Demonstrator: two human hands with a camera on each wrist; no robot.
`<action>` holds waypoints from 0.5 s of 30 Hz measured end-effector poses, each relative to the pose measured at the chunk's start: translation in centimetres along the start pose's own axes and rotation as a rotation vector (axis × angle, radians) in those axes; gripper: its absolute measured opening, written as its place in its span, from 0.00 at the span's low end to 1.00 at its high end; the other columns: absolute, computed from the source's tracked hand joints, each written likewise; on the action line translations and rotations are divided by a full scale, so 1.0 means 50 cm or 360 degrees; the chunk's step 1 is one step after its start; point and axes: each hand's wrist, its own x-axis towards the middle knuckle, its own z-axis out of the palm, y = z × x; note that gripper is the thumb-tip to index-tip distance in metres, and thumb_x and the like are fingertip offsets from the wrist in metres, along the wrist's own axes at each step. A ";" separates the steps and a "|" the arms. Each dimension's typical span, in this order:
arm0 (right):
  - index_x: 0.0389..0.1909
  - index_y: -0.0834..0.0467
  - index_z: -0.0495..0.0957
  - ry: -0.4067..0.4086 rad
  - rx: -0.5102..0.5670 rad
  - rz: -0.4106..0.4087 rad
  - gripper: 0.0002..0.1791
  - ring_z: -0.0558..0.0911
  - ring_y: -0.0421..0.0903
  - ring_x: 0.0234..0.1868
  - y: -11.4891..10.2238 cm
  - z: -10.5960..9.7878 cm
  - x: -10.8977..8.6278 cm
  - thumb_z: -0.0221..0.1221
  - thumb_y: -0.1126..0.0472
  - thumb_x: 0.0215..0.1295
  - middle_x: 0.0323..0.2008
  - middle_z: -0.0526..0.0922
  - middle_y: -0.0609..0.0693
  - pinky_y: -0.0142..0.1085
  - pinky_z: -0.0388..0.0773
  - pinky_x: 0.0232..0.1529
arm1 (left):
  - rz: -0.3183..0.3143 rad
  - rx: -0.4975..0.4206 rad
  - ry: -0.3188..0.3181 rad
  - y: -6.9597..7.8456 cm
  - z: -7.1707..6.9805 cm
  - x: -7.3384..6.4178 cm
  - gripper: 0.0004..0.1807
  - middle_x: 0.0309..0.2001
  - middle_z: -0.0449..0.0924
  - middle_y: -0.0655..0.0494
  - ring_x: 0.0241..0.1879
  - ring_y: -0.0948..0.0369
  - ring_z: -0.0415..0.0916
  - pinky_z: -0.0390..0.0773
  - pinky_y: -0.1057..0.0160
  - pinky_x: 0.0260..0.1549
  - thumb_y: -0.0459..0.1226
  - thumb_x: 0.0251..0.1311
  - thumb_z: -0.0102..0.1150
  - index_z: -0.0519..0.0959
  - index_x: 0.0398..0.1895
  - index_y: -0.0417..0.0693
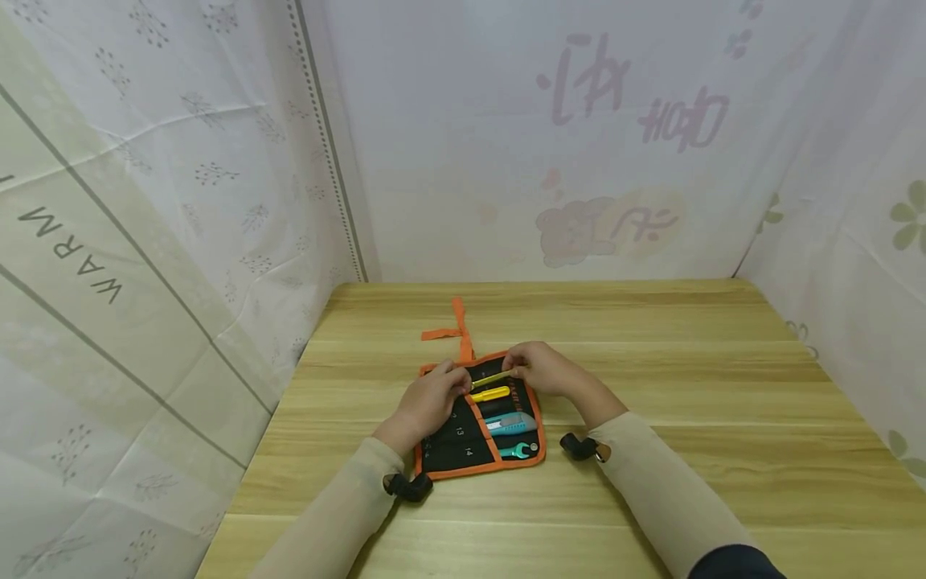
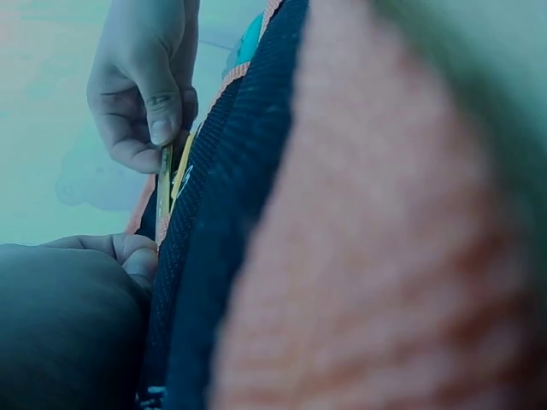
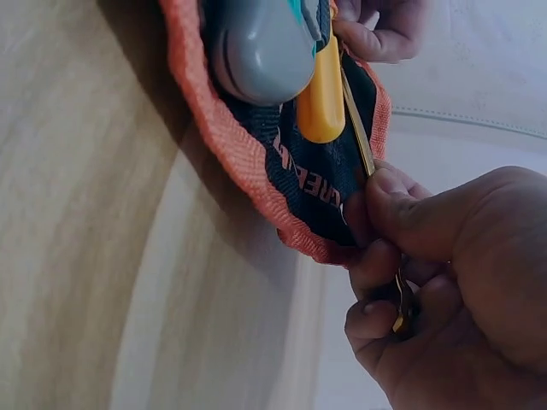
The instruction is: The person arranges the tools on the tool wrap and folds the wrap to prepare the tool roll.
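Note:
A black tool roll with orange trim point(image 1: 456, 458) lies unrolled on the table. My right hand point(image 1: 541, 370) pinches a thin gold-coloured metal tool point(image 3: 357, 120), which slants into the upper pocket; its exact kind is unclear. Part of that tool shows below my right fingers in the right wrist view. At the pocket's orange edge, my left hand point(image 1: 432, 398) pinches the fabric with thumb and finger. Beside the gold tool sits a yellow handle point(image 1: 493, 394). Lower down, a teal and grey utility knife point(image 1: 512, 424) and a teal open-ended wrench point(image 1: 515, 452) stick out of their pockets.
Orange tie straps point(image 1: 460, 331) spread out behind the roll. The wood-grain table point(image 1: 651, 362) extends on both sides. Patterned cloth point(image 1: 448, 161) hangs at the table's back, left and right. Black bands point(image 1: 408, 487) are on both wrists.

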 end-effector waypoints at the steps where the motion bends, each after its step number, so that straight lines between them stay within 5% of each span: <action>1: 0.41 0.52 0.85 -0.0006 -0.0002 0.0000 0.10 0.82 0.43 0.40 -0.001 0.001 0.001 0.59 0.70 0.76 0.40 0.85 0.45 0.41 0.81 0.43 | 0.0001 0.0005 -0.0002 0.000 0.000 0.000 0.08 0.34 0.62 0.65 0.22 0.63 0.61 0.63 0.66 0.22 0.38 0.78 0.56 0.74 0.37 0.62; 15: 0.40 0.52 0.84 -0.0143 0.0053 -0.0001 0.11 0.80 0.44 0.38 0.017 0.003 0.007 0.58 0.70 0.77 0.37 0.83 0.44 0.40 0.80 0.42 | 0.0065 -0.0083 -0.0083 -0.001 -0.005 0.004 0.07 0.36 0.63 0.64 0.24 0.63 0.63 0.67 0.64 0.25 0.38 0.78 0.57 0.74 0.38 0.60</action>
